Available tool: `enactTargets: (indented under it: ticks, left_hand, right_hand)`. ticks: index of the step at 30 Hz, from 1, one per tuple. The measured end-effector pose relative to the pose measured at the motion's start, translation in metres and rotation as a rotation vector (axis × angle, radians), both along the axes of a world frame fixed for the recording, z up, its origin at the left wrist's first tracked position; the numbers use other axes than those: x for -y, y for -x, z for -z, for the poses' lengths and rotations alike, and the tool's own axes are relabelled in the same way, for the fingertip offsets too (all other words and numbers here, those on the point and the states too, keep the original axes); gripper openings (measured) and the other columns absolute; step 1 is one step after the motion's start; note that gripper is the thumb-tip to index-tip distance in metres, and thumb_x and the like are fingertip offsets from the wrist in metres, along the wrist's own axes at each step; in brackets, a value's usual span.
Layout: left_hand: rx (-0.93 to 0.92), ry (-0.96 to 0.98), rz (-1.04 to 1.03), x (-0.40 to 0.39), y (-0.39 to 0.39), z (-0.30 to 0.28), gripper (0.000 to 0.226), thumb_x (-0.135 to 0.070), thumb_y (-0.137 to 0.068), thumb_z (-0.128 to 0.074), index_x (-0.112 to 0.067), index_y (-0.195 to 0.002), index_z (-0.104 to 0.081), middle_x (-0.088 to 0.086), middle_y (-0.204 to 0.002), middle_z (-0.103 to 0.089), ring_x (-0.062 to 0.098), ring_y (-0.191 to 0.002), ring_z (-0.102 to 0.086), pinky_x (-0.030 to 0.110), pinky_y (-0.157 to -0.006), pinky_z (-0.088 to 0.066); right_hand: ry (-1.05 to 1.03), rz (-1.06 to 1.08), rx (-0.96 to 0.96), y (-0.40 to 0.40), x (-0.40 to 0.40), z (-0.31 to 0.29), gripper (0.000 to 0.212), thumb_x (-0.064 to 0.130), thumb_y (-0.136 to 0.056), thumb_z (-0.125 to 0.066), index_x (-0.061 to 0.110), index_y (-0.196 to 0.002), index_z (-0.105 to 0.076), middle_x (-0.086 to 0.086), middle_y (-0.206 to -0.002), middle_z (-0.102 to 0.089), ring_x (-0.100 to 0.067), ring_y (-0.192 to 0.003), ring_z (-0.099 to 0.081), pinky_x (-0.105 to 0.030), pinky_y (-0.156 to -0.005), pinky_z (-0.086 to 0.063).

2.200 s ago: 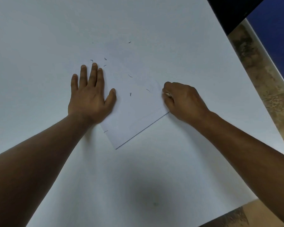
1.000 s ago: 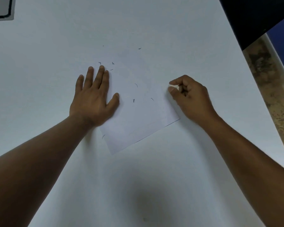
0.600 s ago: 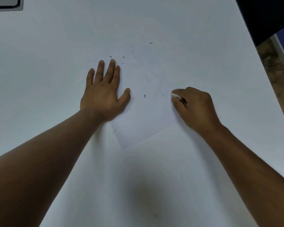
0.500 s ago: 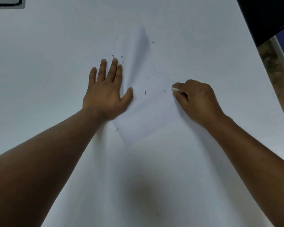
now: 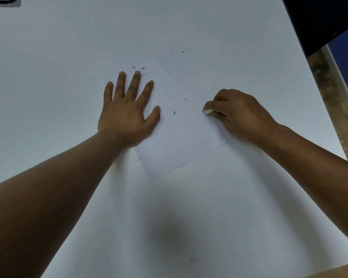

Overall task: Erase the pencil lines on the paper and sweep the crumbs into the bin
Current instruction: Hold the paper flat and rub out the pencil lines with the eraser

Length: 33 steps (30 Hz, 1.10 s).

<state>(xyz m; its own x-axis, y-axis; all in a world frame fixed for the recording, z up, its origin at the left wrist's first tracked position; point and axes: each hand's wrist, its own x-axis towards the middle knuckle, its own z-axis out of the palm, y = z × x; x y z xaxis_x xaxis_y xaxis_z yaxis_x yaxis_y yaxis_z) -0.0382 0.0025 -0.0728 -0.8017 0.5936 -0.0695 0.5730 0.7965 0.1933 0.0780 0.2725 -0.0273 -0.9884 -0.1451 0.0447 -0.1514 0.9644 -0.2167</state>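
Observation:
A white sheet of paper (image 5: 177,141) lies at an angle on the white table (image 5: 68,47). My left hand (image 5: 127,113) rests flat on the paper's left edge, fingers spread. My right hand (image 5: 239,113) pinches a small white eraser (image 5: 207,111) and presses it on the paper's right side. Several dark eraser crumbs (image 5: 174,112) lie on the paper and on the table past my left fingertips. Faint pencil lines (image 5: 201,144) show near the paper's lower right edge. No bin is in view.
The table's right edge (image 5: 317,97) runs diagonally, with a mottled brown floor (image 5: 333,101) and a dark object (image 5: 319,21) beyond it. A grey-framed item (image 5: 2,2) sits at the far top left corner.
The paper's far corner lifted for a moment and lies flat again. My right hand has rubbed the eraser back and forth on the right side of the paper. My left hand has kept its place.

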Motion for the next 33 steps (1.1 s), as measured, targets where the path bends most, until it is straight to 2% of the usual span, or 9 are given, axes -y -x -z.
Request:
enactTargets:
  ticks: [4,7,11,15,21,25,30,33]
  left_hand:
    - [0.002,-0.003,-0.014,-0.001,0.001,0.0,0.076,-0.066,-0.098,-0.02,-0.029,-0.164,-0.018,0.005,-0.174,-0.007,0.034,-0.159,0.003,0.055,-0.127,0.0]
    - [-0.002,0.0,-0.019,-0.001,0.0,0.0,0.076,-0.066,-0.097,-0.02,-0.029,-0.164,-0.019,0.005,-0.173,-0.009,0.035,-0.159,0.002,0.055,-0.127,-0.001]
    - [0.008,-0.015,-0.024,-0.001,0.0,-0.001,0.077,-0.066,-0.096,-0.019,-0.03,-0.164,-0.02,0.005,-0.173,-0.009,0.034,-0.159,0.002,0.054,-0.127,0.0]
    - [0.01,0.002,-0.028,-0.001,0.0,-0.002,0.078,-0.067,-0.096,-0.018,-0.031,-0.164,-0.017,0.004,-0.174,-0.006,0.033,-0.159,0.004,0.053,-0.128,0.002]
    - [0.001,-0.008,-0.034,-0.002,0.0,0.0,0.077,-0.068,-0.096,-0.02,-0.031,-0.164,-0.018,0.003,-0.174,-0.008,0.033,-0.159,0.002,0.053,-0.128,0.001]
    - [-0.004,0.0,-0.036,-0.001,0.001,0.0,0.077,-0.068,-0.096,-0.02,-0.032,-0.164,-0.017,0.003,-0.174,-0.007,0.033,-0.159,0.003,0.053,-0.128,0.001]
    - [-0.004,0.009,-0.029,-0.001,0.001,0.001,0.077,-0.068,-0.096,-0.018,-0.033,-0.165,-0.015,0.002,-0.174,-0.005,0.032,-0.159,0.004,0.052,-0.128,0.003]
    - [-0.005,0.007,-0.026,-0.001,0.002,0.001,0.077,-0.068,-0.096,-0.018,-0.033,-0.165,-0.015,0.003,-0.174,-0.005,0.032,-0.159,0.004,0.052,-0.128,0.002]
  right_hand:
    - [-0.056,-0.058,0.015,-0.025,-0.01,0.001,0.028,0.003,-0.092,-0.063,0.014,-0.116,-0.069,-0.004,-0.093,-0.063,-0.027,-0.078,-0.054,-0.035,-0.057,-0.048]
    - [-0.081,-0.081,0.057,-0.043,-0.02,-0.003,0.031,0.0,-0.088,-0.065,0.016,-0.115,-0.069,-0.002,-0.094,-0.064,-0.028,-0.078,-0.056,-0.035,-0.052,-0.049]
    - [-0.034,-0.077,0.075,-0.02,-0.02,-0.012,0.019,0.011,-0.092,-0.065,0.02,-0.107,-0.072,-0.001,-0.093,-0.065,-0.028,-0.077,-0.059,-0.036,-0.057,-0.051]
    - [0.002,0.012,-0.011,0.005,0.002,-0.001,0.024,0.009,-0.092,-0.06,0.02,-0.111,-0.07,-0.001,-0.091,-0.062,-0.026,-0.078,-0.057,-0.031,-0.061,-0.047]
    - [-0.102,0.005,0.02,-0.046,-0.01,-0.008,0.021,0.017,-0.098,-0.057,0.02,-0.116,-0.068,0.0,-0.094,-0.062,-0.026,-0.076,-0.055,-0.029,-0.052,-0.042]
    - [-0.078,0.031,0.025,-0.04,-0.006,-0.016,0.026,0.025,-0.097,-0.05,0.022,-0.113,-0.07,-0.001,-0.102,-0.06,-0.026,-0.081,-0.057,-0.031,-0.058,-0.047]
    - [0.046,0.052,-0.144,0.001,0.046,-0.007,0.023,0.019,-0.094,-0.064,0.016,-0.115,-0.07,-0.005,-0.096,-0.063,-0.028,-0.082,-0.06,-0.034,-0.063,-0.051]
    - [0.017,0.027,-0.102,0.016,0.07,-0.003,0.022,0.02,-0.094,-0.06,0.016,-0.113,-0.07,-0.005,-0.093,-0.062,-0.028,-0.082,-0.058,-0.038,-0.06,-0.052]
